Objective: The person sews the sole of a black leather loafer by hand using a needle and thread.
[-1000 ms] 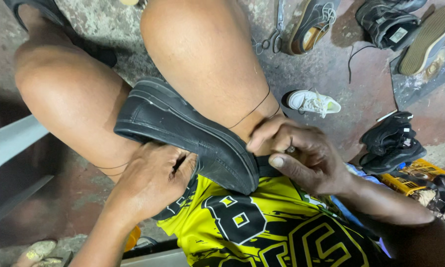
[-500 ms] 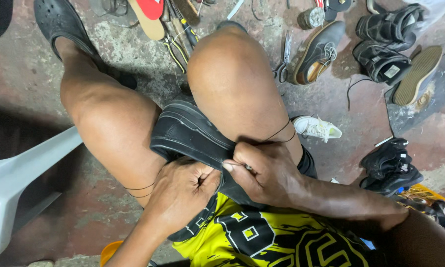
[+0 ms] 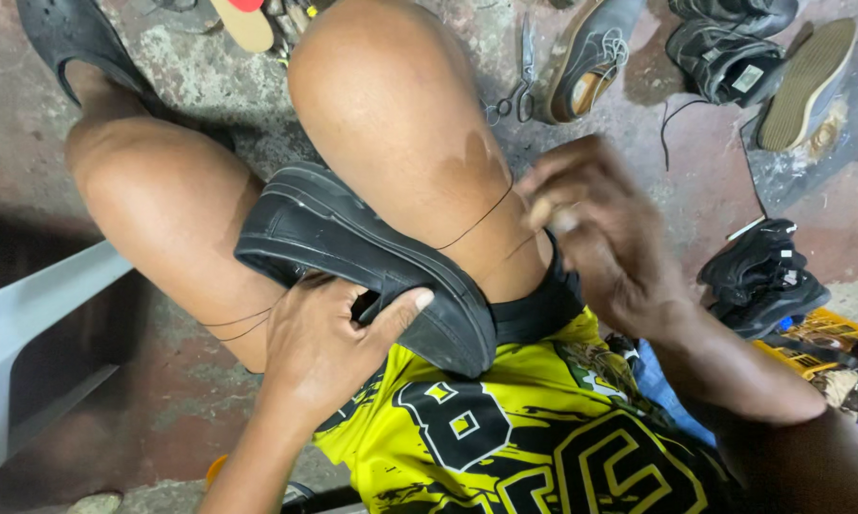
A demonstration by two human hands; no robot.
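Nearest the camera is a yellow jersey [image 3: 505,428] with black print, and just beyond it the left hand [image 3: 319,347] grasps a black slip-on shoe [image 3: 362,257], the thumb laid over the sole's edge and the fingers tucked into the opening. The shoe lies wedged between the two bare thighs, its sole turned up and to the right, its toe pointing toward the near right. To the right of it, the right hand [image 3: 605,233] is raised beside the right knee, blurred, with its fingertips pinched on a thin dark thread [image 3: 477,221] that runs taut across the thigh down to the shoe; more thread loops over the left thigh near the left hand. At the left edge stands part of a pale plastic chair [image 3: 29,324]. On the right, lying on the reddish concrete floor [image 3: 705,171], sits a heap of black shoes [image 3: 758,281], with a yellow crate [image 3: 819,333] just beside it. Farther off, a pair of scissors [image 3: 519,86] lies next to a grey lace-up shoe [image 3: 591,57], then black sandals [image 3: 724,57] and an upturned tan sole [image 3: 810,86]. At the far left a foot wears a black clog [image 3: 72,43].
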